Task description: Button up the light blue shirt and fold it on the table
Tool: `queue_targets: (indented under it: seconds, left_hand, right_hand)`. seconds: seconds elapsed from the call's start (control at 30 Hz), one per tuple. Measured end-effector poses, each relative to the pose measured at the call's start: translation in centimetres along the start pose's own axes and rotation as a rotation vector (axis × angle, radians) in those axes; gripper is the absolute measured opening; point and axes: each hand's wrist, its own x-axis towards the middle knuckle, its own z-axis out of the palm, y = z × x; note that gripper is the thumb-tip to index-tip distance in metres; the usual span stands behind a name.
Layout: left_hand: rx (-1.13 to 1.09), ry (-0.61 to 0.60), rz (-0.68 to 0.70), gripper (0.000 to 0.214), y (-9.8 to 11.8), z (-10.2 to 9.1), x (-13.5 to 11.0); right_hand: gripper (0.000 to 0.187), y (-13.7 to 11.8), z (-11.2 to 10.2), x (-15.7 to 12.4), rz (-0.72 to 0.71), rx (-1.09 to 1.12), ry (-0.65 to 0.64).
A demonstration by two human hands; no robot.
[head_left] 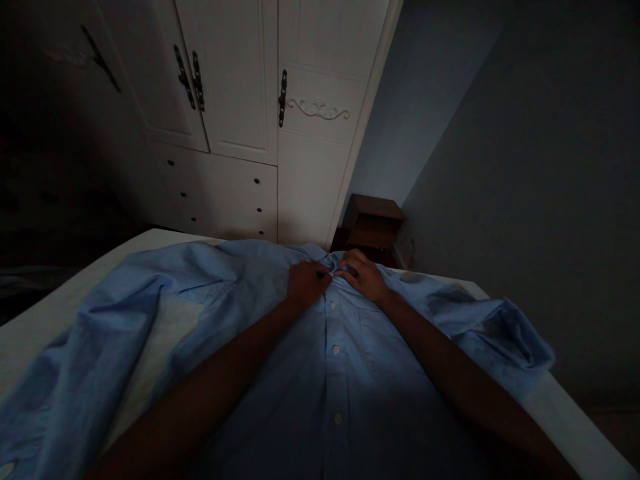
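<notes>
A blue button-up shirt (280, 373) lies spread front side up, its collar away from me and its sleeves out to both sides. Several pale buttons run down the middle placket (336, 383). My left hand (309, 281) is closed on the placket just below the collar, fingers pinching the cloth. Right beside it, my right hand (364, 275) pinches the other edge of the fabric at the same spot. The fingertips of both hands nearly meet. Whatever button lies between them is hidden by the fingers.
Under the shirt is a white table (173, 327). Beyond its far edge stands a white wardrobe (240, 87) with dark handles and drawers. A brown wooden box-like cabinet (376, 217) sits on the floor by the grey wall (525, 167). The room is dim.
</notes>
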Motion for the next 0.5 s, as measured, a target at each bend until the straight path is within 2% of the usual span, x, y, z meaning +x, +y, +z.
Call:
queue_targets:
  seconds: [0.2,0.33,0.5]
  left_hand:
    - [-0.085,0.01,0.011,0.024,-0.12,-0.14,0.07]
    - [-0.122,0.021,0.01,0.023,-0.38,0.08,0.21]
    - [-0.107,-0.006,0.007,0.024,-0.31,-0.03,0.17]
  right_hand:
    - [0.018,-0.22,-0.01,0.03,0.045,-0.024,-0.113]
    - [0.017,-0.32,0.02,0.14,0.106,0.016,-0.096]
    - [0.018,-0.61,0.13,0.25,0.158,-0.044,-0.06]
